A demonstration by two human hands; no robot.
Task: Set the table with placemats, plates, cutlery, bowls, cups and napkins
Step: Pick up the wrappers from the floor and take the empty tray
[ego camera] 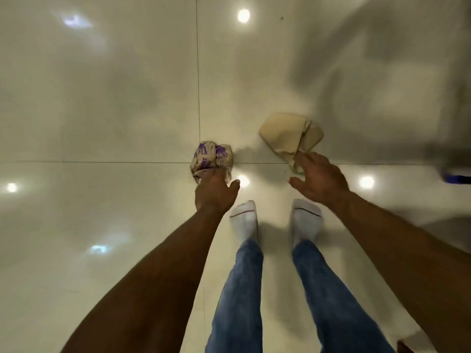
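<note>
Two crumpled things lie on the glossy tiled floor in front of my feet. A balled-up paper with purple print (211,159) is on the left, and my left hand (216,192) reaches down onto its near side, fingers hidden against it. A tan crumpled paper or cloth (288,135) lies to the right; my right hand (318,179) touches its near corner with fingertips, thumb spread out. Whether either hand has a grip cannot be made out.
I stand on pale shiny floor tiles (102,110) in white socks (244,220) and blue jeans. Ceiling lights reflect in the floor. A dark blurred shape (433,98) fills the upper right, with a blue object (457,179) at the right edge.
</note>
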